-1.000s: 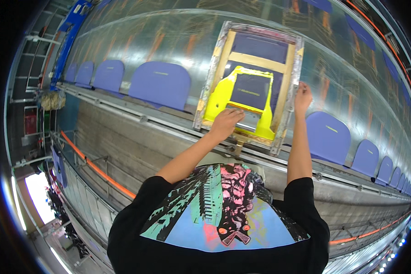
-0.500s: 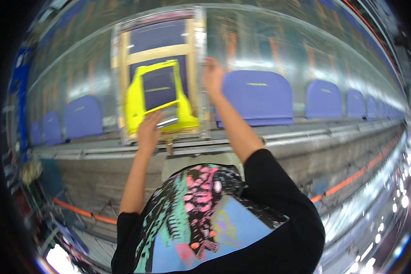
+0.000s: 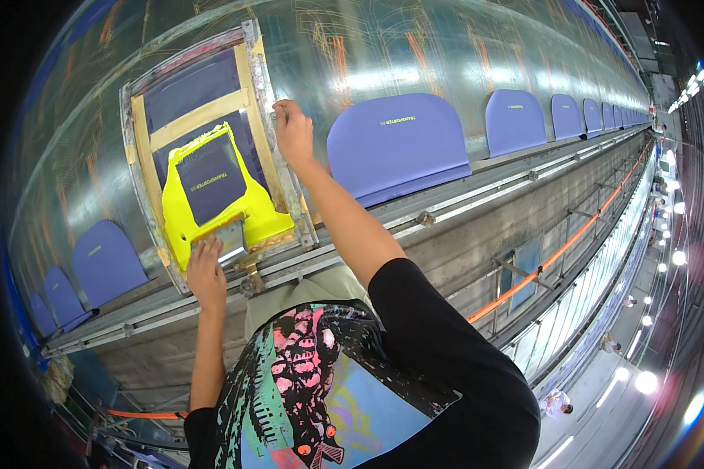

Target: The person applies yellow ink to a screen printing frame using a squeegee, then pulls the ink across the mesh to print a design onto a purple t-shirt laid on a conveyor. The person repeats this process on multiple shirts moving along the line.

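Observation:
A screen-printing frame (image 3: 267,90) with taped inner edges lies on the long table, over a purple piece seen through its mesh. Bright yellow ink (image 3: 264,213) surrounds a bare window in the mesh's lower part. My left hand (image 3: 207,275) is closed on a flat metal-coloured squeegee (image 3: 231,239), which rests in the ink at the frame's near edge. My right hand (image 3: 295,134) has its fingers curled at the frame's right rim, about halfway up; part of the grip is hidden.
Rounded purple fabric pieces lie in a row along the table, one large piece (image 3: 399,148) right of the frame and another (image 3: 108,264) to its left. A metal rail (image 3: 383,233) runs along the near edge. An orange pipe (image 3: 516,285) runs beyond it.
The view has turned, so the table now slopes up to the right and the frame sits further left. My left hand keeps the squeegee near the frame's near edge; my right hand stays at the rim.

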Demonstrator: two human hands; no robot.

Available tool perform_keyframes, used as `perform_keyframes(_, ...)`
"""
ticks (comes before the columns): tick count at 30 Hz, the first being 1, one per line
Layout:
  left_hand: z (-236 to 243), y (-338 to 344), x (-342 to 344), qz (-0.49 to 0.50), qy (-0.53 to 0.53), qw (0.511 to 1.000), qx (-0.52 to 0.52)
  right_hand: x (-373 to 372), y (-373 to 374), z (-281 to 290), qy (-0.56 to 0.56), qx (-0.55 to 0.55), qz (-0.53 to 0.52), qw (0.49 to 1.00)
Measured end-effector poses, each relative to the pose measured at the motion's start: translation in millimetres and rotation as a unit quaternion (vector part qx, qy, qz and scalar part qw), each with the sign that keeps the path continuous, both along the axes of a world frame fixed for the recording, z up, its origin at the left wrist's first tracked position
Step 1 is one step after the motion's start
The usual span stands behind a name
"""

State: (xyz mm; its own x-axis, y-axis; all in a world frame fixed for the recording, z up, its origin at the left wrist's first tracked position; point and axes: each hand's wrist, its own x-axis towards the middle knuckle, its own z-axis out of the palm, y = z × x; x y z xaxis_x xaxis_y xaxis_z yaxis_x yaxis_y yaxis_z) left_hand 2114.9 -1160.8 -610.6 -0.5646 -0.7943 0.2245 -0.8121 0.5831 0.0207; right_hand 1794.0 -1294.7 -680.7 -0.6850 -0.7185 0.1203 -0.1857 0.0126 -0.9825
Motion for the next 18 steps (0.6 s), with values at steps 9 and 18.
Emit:
perform_keyframes(9,64,-172,-18,0.067,0.041,0.997,-0.008,29,12,17,0.035,0.029,0.008,0.999)
perform_keyframes(18,-32,-55,-63,-0.085,0.115,0.987,-0.078,-44,43,-32,0.081,0.025,0.009,0.996)
